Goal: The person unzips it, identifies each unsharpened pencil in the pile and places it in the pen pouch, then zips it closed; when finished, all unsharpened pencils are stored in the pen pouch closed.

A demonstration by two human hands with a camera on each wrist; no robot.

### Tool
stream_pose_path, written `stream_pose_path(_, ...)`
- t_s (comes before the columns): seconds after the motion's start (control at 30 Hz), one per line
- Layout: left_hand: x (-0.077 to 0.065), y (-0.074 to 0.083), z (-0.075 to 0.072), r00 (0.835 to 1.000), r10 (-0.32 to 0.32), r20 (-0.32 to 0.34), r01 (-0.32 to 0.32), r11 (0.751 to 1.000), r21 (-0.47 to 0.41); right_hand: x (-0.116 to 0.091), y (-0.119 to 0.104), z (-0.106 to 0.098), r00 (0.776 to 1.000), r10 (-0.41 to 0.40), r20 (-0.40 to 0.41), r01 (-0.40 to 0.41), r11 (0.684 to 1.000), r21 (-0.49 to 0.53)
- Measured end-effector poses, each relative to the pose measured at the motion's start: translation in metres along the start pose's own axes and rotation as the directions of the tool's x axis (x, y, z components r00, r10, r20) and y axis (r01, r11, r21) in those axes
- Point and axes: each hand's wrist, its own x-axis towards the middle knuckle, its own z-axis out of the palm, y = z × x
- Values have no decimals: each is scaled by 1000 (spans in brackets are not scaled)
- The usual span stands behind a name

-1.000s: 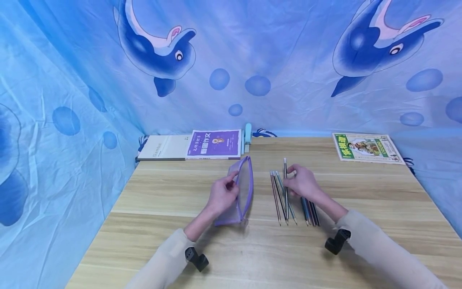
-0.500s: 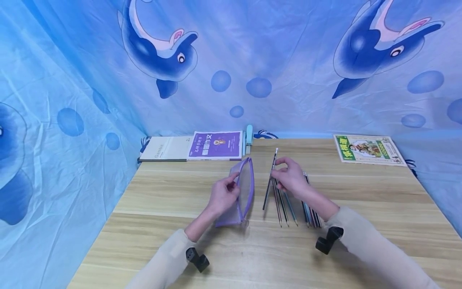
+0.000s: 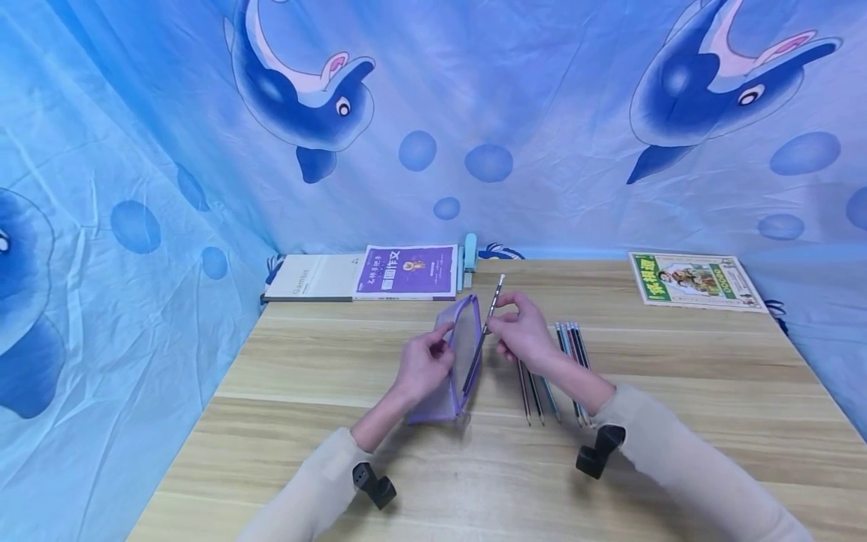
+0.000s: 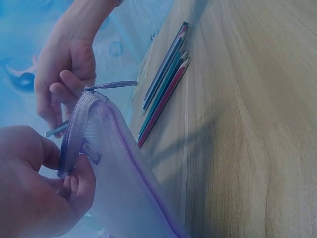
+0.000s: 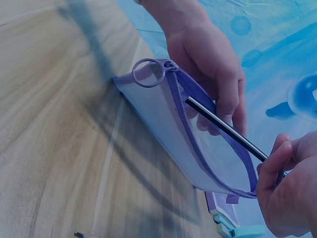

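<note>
My left hand (image 3: 423,365) pinches one edge of a purple mesh zip pouch (image 3: 433,409), whose mouth gapes toward the right. Between the thumb and fingers of my right hand (image 3: 524,331) is a dark pencil (image 3: 476,357), slanted with its white eraser end up. Its lower end reaches into the open mouth, as the right wrist view shows along the pencil (image 5: 223,126). A ring pull (image 5: 148,73) hangs at the zip's end. Under and beside my right forearm lie two groups of pencils (image 3: 535,395), partly hidden; several pencils (image 4: 166,79) also appear in the left wrist view.
Along the back edge of the wooden table (image 3: 325,361) lie a white book (image 3: 311,277), a purple book (image 3: 408,280) and a light-blue object like a stapler (image 3: 470,252). A green-and-yellow booklet (image 3: 698,280) is at the back right. A blue dolphin-print curtain (image 3: 542,203) hangs behind.
My right hand has lifted the pencil off the table and carried it left, tilting it, to the pouch's mouth. The left hand has stayed on the pouch.
</note>
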Motion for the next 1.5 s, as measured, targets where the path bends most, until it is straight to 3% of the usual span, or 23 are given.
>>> stream_pose_path(0.77,1,0,4,1000,-14,17,15,999,-39,-3,19,30,999,-3,47,5,999,-43)
stream_pose_path(1.07,-1,1,3,1000,-15,11,16,999,-52,-3,18,30,998,-30,49,37,988,-151)
stream_pose_path(1.27,0,1,2,1000,-20,8,20,998,-55,-1,16,13,997,-61,36,66,987,-148)
stream_pose_path(1.5,2,2,-1,1000,-14,1,14,999,-41,2,22,-39,998,-57,17,59,966,-250)
